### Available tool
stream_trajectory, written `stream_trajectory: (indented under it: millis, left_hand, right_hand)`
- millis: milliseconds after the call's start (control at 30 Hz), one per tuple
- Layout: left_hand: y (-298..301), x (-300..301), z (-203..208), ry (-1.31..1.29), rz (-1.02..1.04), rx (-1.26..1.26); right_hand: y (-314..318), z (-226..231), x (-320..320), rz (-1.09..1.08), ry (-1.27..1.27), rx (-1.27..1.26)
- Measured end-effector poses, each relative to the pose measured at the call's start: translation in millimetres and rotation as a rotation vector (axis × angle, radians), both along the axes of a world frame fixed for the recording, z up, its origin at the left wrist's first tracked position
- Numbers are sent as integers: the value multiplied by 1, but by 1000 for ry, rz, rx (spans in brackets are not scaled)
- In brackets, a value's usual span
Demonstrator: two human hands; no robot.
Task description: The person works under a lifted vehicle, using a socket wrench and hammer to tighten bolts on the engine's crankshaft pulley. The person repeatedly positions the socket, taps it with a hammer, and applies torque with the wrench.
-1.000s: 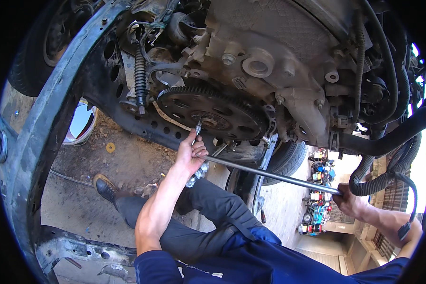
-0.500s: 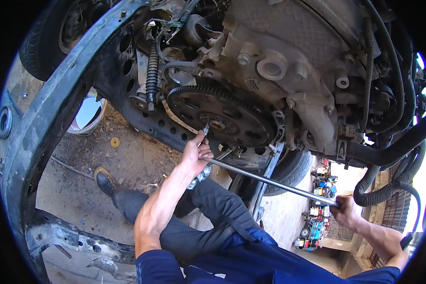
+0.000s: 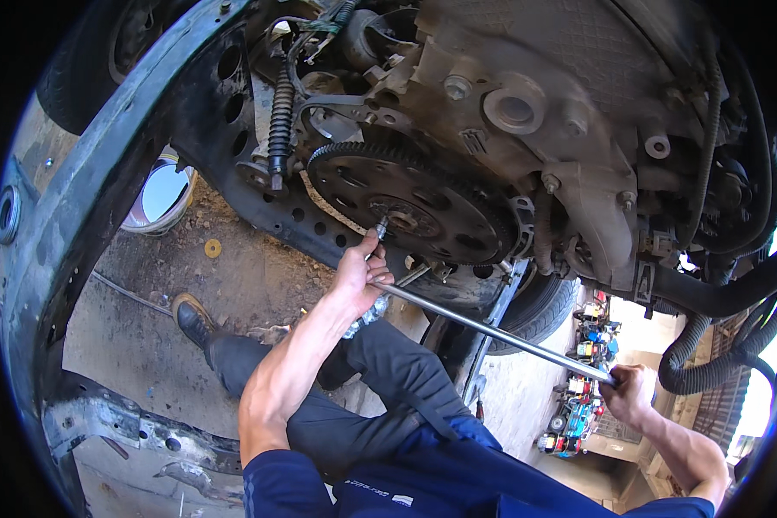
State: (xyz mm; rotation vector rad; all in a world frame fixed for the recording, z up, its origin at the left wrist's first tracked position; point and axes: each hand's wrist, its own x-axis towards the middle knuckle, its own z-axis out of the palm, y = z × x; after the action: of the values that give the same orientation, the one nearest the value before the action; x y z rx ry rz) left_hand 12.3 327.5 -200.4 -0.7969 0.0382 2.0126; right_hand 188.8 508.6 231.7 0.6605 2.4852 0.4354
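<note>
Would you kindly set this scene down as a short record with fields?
Left hand: gripping one end of the long silver metal bar
Right hand: gripping the bar's other end
Tool tip: small silver metal socket at the left hand, near the middle of the dark round toothed metal wheel
On ground: flat yellow disc, round pale bucket
Beyond bar: black rubber tyre

bar: silver-grey. toothed wheel: dark brown-grey. engine casing: dull grey-brown, with a faint crosshatch pattern near the top. curved frame rail: blue-grey. trousers: dark grey. shirt: navy blue, white print. ring on the ground: yellow.
</note>
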Motion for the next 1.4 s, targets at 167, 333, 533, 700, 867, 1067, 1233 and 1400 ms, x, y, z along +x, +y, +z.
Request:
stream_trajectory:
  millis: [167, 333, 533, 700, 867, 1067, 1233, 1400]
  left_hand:
    - [1, 2, -2, 23, 8, -3]
    - [2, 3, -3, 49, -9, -18]
    - [0, 0, 2, 62, -39, -78]
    - [5, -2, -2, 130, -30, -79]
    - [5, 5, -7, 116, -6, -23]
    - [-8, 11, -8, 183, 17, 14]
    - [-13, 26, -6, 205, 1, 50]
    - [-14, 45, 39, 294, 106, 91]
  right_hand:
    - [9, -9, 8, -2, -65, 134]
    - [25, -16, 24, 20, -56, 180]
    - [39, -22, 33, 48, -13, 170]
    - [45, -30, 46, 76, 32, 236]
    - [37, -29, 39, 97, 78, 165]
    - [10, -10, 7, 3, -159, 176]
    - [-28, 24, 3, 5, -213, 140]
    - [-60, 87, 4, 307, -229, 211]
